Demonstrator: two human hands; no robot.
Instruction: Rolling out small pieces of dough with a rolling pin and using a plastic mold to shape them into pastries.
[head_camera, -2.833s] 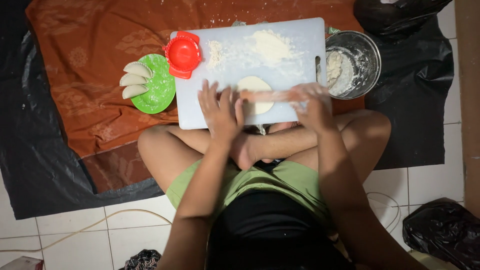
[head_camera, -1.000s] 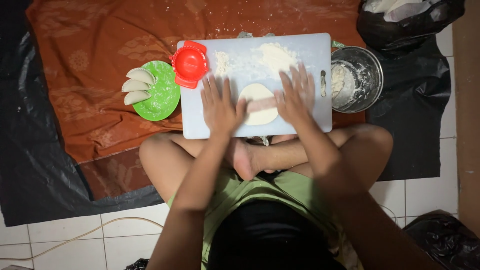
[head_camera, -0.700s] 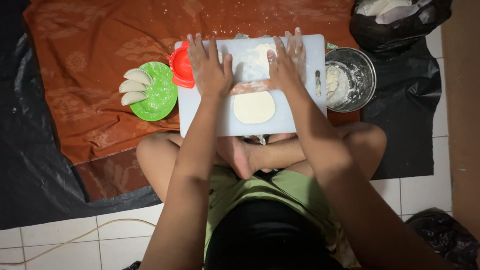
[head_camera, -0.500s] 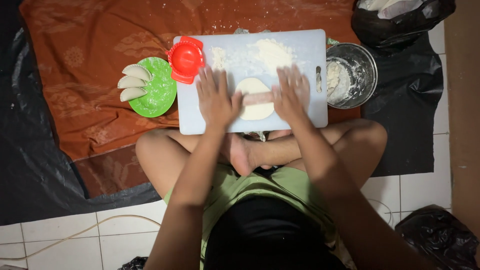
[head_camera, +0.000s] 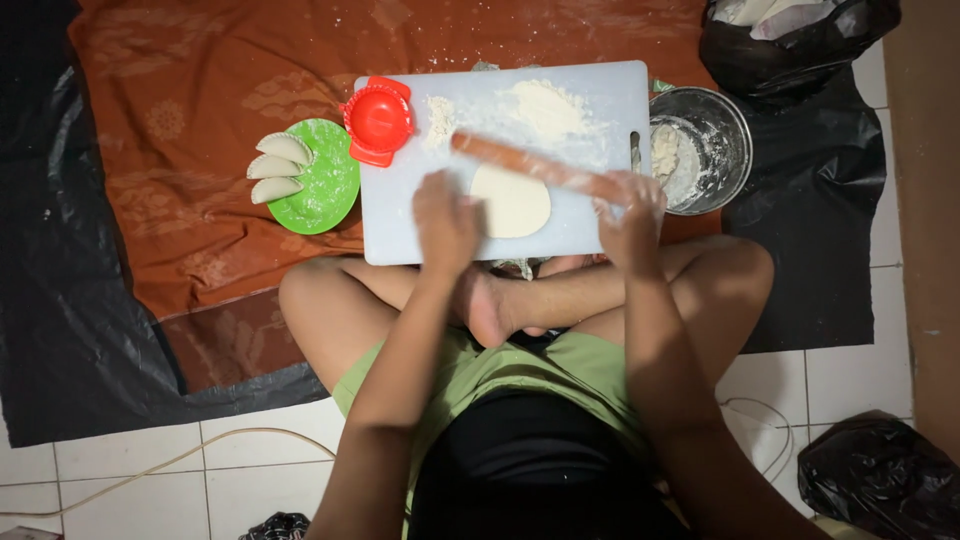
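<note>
A flat round dough disc (head_camera: 512, 202) lies on the white cutting board (head_camera: 420, 225) across my crossed legs. My right hand (head_camera: 630, 208) grips the right end of a wooden rolling pin (head_camera: 530, 168), which slants across the board above the dough. My left hand (head_camera: 445, 218) rests flat on the board at the dough's left edge and holds nothing. Loose flour (head_camera: 545, 105) is piled at the board's far side.
A red dumpling press (head_camera: 378, 120) sits on the board's left corner. Beside it, a green plate (head_camera: 325, 185) carries three folded dumplings (head_camera: 278, 168). A metal bowl (head_camera: 735, 150) with flour stands right of the board. Black bags (head_camera: 790, 35) (head_camera: 875, 480) lie at far right.
Both hands were rolling the pin back and forth over the dough. Now the left hand is off the pin, and the right hand alone holds it, slanted.
</note>
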